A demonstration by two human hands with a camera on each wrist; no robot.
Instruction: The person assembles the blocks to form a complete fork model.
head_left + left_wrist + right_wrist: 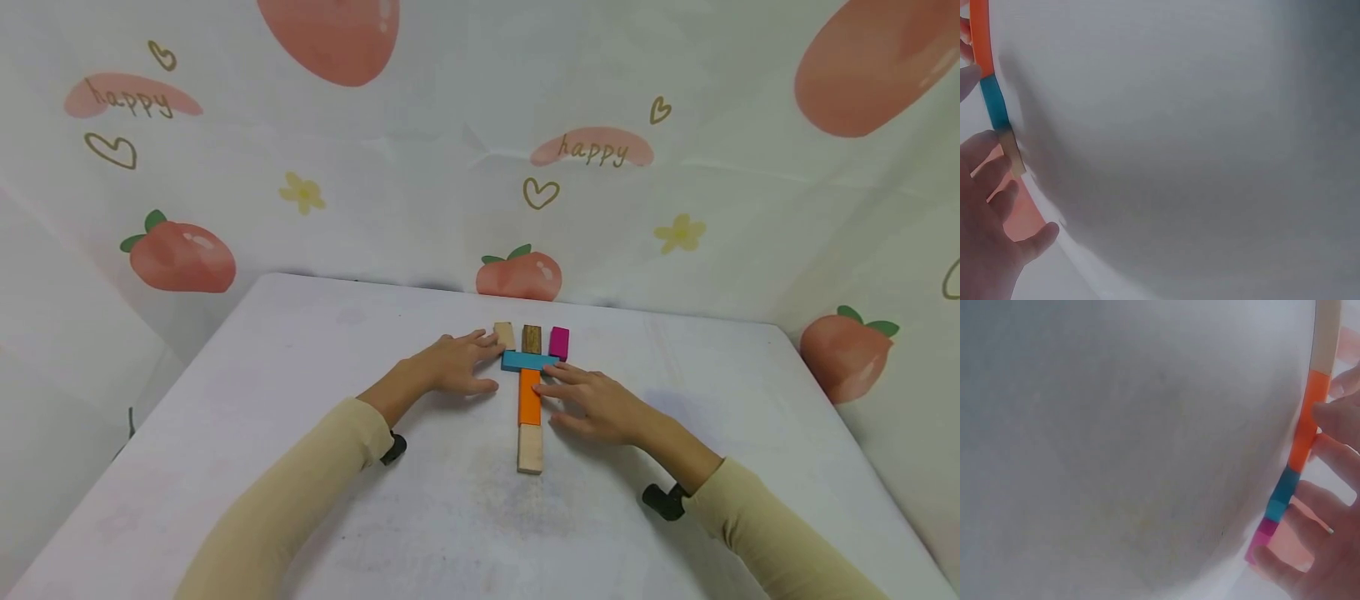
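Note:
Wooden blocks lie on the table in a long pattern. A blue block [522,361] runs crosswise. Below it an orange block [529,398] and a plain wood block [530,450] form a line toward the person. Above the blue block stand a light wood block [504,335], a brown block [532,339] and a magenta block [558,342]. My left hand [457,364] has its fingers stretched out to the blue block's left end and the light wood block. Spread fingers of my right hand [597,406] reach the blue block's right end and the orange block's right side.
The white table [330,517] ends at a back edge before a white curtain [420,183] printed with peaches, hearts and flowers. Beige sleeves [307,483] cover both forearms, and a dark strap piece [664,502] sits by the right wrist.

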